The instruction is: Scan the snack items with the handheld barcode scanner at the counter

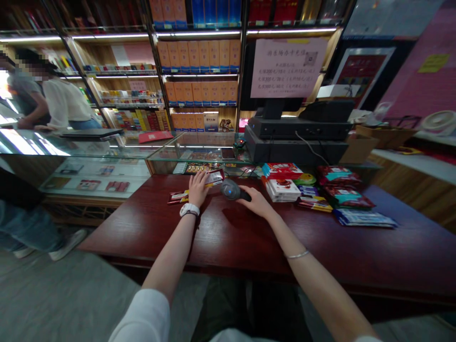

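My left hand (198, 187) is closed on a wrapped snack bar (214, 177) in red, white and yellow, tilted above the counter. Beneath and left of that hand, another red and yellow snack packet (177, 197) lies on the dark red wooden counter (228, 237). My right hand (255, 201) grips the handle of a barcode scanner (231, 190), a blue light showing on its head. The scanner's head is close to the right end of the bar; whether they touch I cannot tell.
To the right lie stacked white and red boxes (283, 188), yellow snack packets (316, 203), dark red bags (347, 195) and blue-white packets (365, 218). Behind stand a glass display case (199, 142) with a phone (228, 153), and a register (299, 137). People (66, 95) stand at left.
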Motion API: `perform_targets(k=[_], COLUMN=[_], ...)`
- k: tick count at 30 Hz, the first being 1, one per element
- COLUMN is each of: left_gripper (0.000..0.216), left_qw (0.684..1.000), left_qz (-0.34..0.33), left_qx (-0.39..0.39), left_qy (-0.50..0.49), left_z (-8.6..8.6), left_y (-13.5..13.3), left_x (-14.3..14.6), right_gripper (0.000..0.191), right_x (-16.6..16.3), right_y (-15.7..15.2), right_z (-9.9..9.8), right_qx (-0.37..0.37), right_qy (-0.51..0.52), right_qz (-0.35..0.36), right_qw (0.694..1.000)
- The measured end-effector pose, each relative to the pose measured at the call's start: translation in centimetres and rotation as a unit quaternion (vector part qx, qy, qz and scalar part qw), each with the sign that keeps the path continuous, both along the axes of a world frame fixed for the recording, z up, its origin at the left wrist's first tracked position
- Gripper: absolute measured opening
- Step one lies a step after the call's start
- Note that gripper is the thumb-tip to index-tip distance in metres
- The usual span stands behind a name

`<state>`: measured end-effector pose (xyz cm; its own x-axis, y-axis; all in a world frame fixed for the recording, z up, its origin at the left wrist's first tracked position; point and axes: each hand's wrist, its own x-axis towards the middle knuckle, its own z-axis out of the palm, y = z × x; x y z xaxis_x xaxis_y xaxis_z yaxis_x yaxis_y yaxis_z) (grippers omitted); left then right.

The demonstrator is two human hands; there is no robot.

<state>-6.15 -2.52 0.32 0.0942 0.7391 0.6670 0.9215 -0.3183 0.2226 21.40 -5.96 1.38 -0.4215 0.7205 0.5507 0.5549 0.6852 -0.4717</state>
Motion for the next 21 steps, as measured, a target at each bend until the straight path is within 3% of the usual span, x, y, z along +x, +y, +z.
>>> perform_targets(k=[7, 21], left_gripper=[0.054, 0.051], left_qw=[1.0, 1.0], left_qz=[0.001, 0.022], left_qx=[0.008, -0.015], left_qy=[0.016, 0.005], left_z=[-0.12, -0.46], left_y=[0.3, 0.29], left_x=[-0.3, -0.6], right_gripper=[0.052, 0.054], right_x=[-0.08, -0.36], right_y=[-0.22, -0.54], right_z=[0.37, 0.69], right_qx=[0.004, -0.059], right_qy=[0.04, 0.031], right_qz=[-0.035, -0.019], right_qw=[0.999, 0.998])
